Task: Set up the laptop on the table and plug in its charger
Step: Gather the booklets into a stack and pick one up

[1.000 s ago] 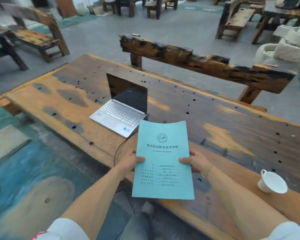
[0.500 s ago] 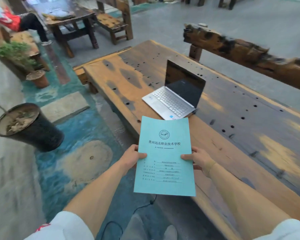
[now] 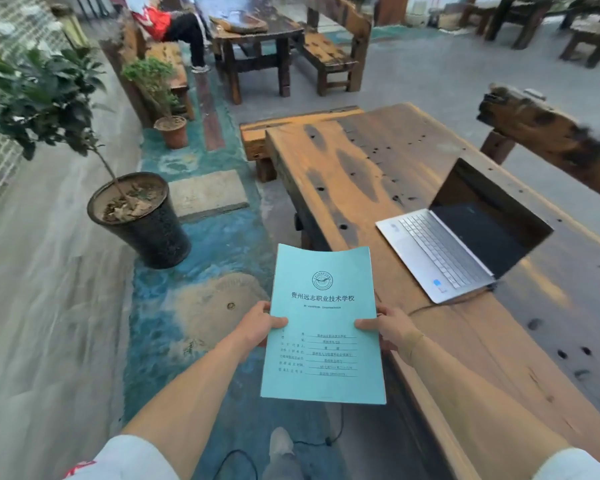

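A silver laptop (image 3: 444,251) stands open with a dark screen on the long wooden table (image 3: 357,174), at the right of the head view. A thin black charger cable (image 3: 440,304) runs from the laptop's near corner over the table edge and down to the floor. I hold a teal booklet (image 3: 323,306) upright in front of me, left of the laptop and partly off the table's near edge. My left hand (image 3: 257,329) grips its left edge and my right hand (image 3: 387,327) grips its right edge.
A big black pot with a small tree (image 3: 142,216) stands on the floor to the left. A smaller potted plant (image 3: 172,129) lies beyond it. A wooden bench back (image 3: 548,133) runs behind the table. Another table with a seated person (image 3: 174,26) is farther off.
My view has swung to the left, so the laptop and table now sit at the right and the potted plants have come into view. Both hands still hold the booklet the same way.
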A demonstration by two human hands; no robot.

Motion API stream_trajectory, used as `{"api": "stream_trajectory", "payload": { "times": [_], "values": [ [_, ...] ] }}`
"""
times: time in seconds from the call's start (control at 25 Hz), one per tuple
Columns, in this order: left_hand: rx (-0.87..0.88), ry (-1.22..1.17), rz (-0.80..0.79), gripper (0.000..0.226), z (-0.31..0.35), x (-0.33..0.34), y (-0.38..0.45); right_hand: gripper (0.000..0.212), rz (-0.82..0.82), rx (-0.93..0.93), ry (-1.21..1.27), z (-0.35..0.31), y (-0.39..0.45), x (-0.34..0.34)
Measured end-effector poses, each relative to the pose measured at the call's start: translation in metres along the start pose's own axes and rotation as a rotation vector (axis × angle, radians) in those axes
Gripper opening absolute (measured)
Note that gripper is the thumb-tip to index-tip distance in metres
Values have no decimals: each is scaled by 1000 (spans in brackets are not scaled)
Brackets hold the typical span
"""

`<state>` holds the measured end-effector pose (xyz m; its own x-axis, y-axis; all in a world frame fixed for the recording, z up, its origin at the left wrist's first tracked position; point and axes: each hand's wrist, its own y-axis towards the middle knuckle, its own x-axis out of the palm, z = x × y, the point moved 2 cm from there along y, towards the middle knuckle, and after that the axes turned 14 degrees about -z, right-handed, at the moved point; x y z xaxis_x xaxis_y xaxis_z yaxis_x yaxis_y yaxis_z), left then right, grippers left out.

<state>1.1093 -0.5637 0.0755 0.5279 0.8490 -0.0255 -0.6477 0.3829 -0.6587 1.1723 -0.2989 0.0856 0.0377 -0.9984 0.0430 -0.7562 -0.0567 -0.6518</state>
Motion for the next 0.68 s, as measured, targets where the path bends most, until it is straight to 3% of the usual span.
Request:
{"api": "stream_trajectory", "payload": {
  "times": [0.28, 0.68],
  "values": [
    [-12, -72, 41, 40, 13, -94, 23, 30, -38, 2, -106, -64, 68, 60],
    [2, -133, 119, 40, 31, -172, 49, 28, -126, 2, -199, -131, 142, 102]
  ]
}}
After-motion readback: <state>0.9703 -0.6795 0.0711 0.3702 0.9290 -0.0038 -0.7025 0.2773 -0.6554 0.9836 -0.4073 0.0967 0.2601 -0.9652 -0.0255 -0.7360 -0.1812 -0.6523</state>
